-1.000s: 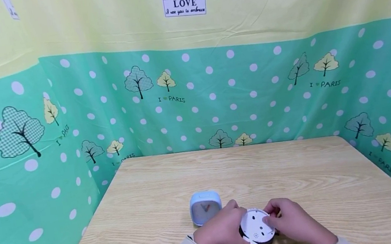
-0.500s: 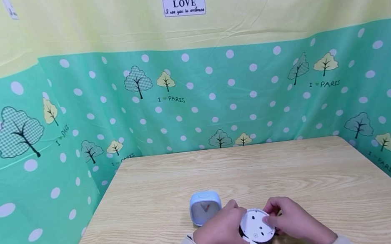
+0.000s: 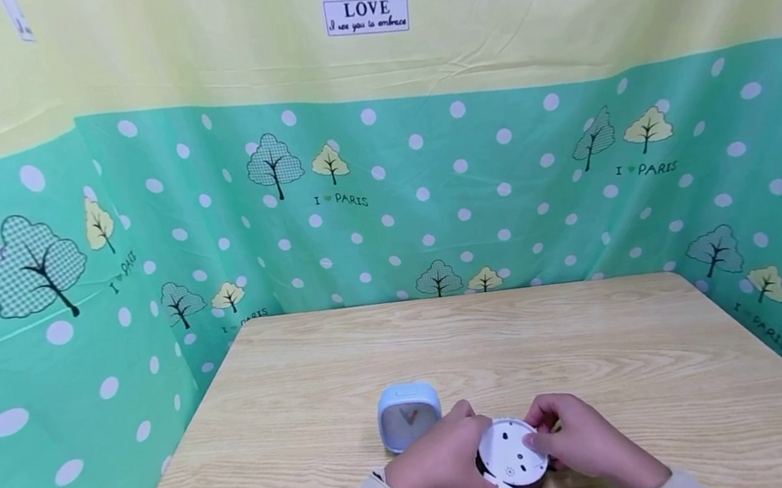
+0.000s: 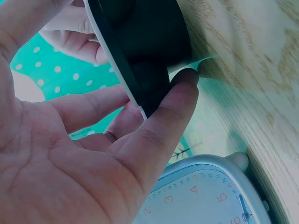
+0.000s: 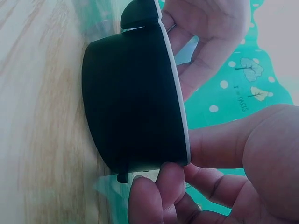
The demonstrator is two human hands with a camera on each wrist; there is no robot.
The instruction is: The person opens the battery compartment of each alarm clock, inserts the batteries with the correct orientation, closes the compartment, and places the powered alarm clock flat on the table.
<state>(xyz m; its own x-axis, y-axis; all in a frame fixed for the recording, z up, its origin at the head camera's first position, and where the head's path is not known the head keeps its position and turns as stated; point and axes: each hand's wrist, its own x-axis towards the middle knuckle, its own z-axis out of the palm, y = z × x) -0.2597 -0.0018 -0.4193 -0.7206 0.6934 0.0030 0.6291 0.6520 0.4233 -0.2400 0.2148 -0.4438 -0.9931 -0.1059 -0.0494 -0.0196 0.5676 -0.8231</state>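
Observation:
A round black alarm clock (image 3: 508, 456), its white back facing up with small knobs and speaker holes, sits low over the table at the front. My left hand (image 3: 442, 462) grips it by the left edge, thumb and fingers spread around the rim. On the opposite side my right hand (image 3: 586, 441) pinches the rim, its thumb lying on the white back. The black side of the clock (image 5: 133, 98) and a small black foot near the right fingers show in the right wrist view. Its front is turned down and hidden.
A light blue alarm clock (image 3: 409, 415) stands upright just beyond the left hand; its numbered dial (image 4: 201, 196) appears in the left wrist view. The wooden table (image 3: 307, 391) is bordered by a green and yellow printed curtain (image 3: 424, 163).
The head view has shifted very slightly. Both hands keep the same hold on the black clock, which stays in place.

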